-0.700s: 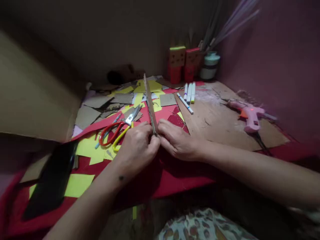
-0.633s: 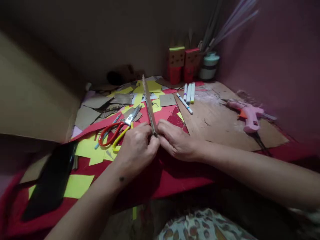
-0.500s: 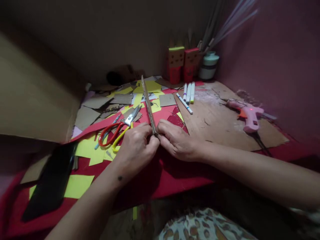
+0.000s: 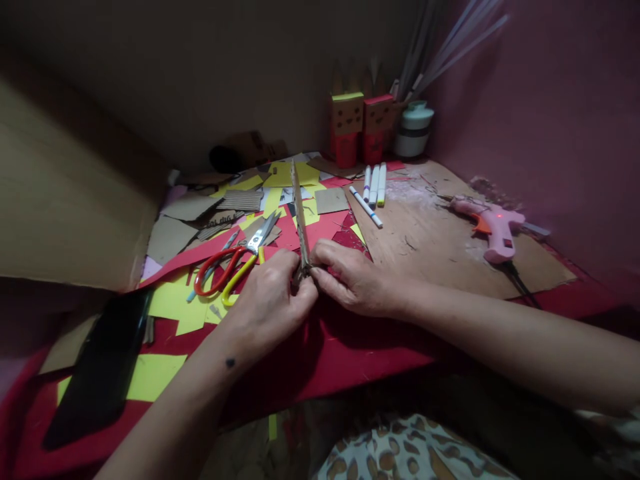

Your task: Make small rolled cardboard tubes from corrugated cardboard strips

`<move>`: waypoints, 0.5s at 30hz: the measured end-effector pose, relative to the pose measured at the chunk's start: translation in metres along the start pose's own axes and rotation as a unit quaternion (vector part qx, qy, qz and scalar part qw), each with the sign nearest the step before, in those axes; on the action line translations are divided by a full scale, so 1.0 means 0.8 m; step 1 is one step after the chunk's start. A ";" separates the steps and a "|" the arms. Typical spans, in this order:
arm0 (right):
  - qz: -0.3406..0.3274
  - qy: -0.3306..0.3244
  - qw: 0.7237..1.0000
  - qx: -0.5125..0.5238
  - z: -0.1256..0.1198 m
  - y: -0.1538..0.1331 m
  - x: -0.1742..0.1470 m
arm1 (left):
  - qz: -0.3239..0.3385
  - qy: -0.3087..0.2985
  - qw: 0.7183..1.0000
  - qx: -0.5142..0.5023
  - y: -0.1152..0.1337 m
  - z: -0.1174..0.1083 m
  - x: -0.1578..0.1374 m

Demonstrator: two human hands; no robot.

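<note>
Red at its near edge, the desk (image 4: 360, 363) is overhung by both forearms. Just above it, a cardboard piece (image 4: 300, 213) is gripped at its near end between the left hand (image 4: 270, 287) and the right hand (image 4: 355, 280), both curled tight, neither clearly closer. It is seen almost edge-on, its long axis directed away from the person, the far end leaned slightly left. Scissors (image 4: 257, 241) are laid just beyond the left hand; farther off, yellow paper (image 4: 309, 175) and markers (image 4: 375, 185) are spread.
</note>
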State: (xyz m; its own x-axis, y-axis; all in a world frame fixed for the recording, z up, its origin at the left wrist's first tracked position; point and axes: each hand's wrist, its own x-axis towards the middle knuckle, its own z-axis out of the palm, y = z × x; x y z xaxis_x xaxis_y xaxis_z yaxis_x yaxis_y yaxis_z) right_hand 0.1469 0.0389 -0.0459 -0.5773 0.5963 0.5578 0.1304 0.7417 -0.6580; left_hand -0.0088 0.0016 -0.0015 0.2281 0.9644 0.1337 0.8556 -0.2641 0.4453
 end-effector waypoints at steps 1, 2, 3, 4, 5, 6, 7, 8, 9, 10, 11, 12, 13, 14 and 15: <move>-0.003 0.002 1.000 0.001 0.001 0.000 0.000 | 0.003 -0.001 1.000 0.000 0.001 0.001 0.000; -0.004 0.003 1.000 0.002 0.001 0.000 0.000 | 0.006 0.003 1.000 0.003 0.001 0.002 0.000; -0.005 0.003 1.000 0.002 0.001 0.000 0.000 | 0.012 0.010 1.000 0.012 0.002 0.003 -0.001; -0.005 0.002 1.000 0.001 0.002 0.001 0.000 | 0.020 0.020 0.999 0.025 0.003 0.004 -0.001; -0.004 0.001 1.000 -0.001 0.002 0.001 0.000 | 0.030 0.031 0.998 0.038 0.004 0.004 -0.001; -0.005 0.000 1.000 -0.004 0.003 0.001 0.000 | 0.039 0.042 0.997 0.050 0.004 0.005 -0.001; -0.007 0.000 1.000 -0.007 0.003 0.002 0.000 | 0.047 0.050 0.996 0.056 0.004 0.006 -0.001; -0.010 0.001 1.000 -0.010 0.003 0.002 0.000 | 0.053 0.055 0.995 0.059 0.004 0.007 -0.002; -0.013 0.001 1.000 -0.012 0.003 0.002 0.000 | 0.056 0.058 0.995 0.058 0.003 0.007 -0.002; -0.016 0.001 1.000 -0.012 0.003 0.002 0.000 | 0.059 0.060 0.995 0.056 0.003 0.007 -0.002; -0.018 0.000 1.000 -0.010 0.003 0.002 0.000 | 0.061 0.059 0.995 0.054 0.003 0.007 -0.002; -0.017 -0.002 1.000 -0.008 0.002 0.002 0.001 | 0.064 0.059 0.995 0.052 0.002 0.006 -0.002; -0.015 -0.006 1.000 -0.005 0.001 0.002 0.001 | 0.065 0.058 0.995 0.049 0.002 0.005 -0.002; -0.011 -0.010 1.000 -0.001 0.000 0.001 0.001 | 0.066 0.056 0.995 0.046 0.003 0.004 -0.001; -0.006 -0.015 1.000 0.002 -0.002 0.001 0.002 | 0.064 0.054 0.996 0.043 0.003 0.003 -0.001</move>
State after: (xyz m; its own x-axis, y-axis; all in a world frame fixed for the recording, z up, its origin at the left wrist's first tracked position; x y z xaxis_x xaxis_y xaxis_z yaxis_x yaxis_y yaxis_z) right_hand 0.1472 0.0409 -0.0451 -0.6021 0.5785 0.5503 0.1198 0.7469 -0.6541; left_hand -0.0060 0.0002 -0.0028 0.2910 0.9148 0.2801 0.8602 -0.3783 0.3420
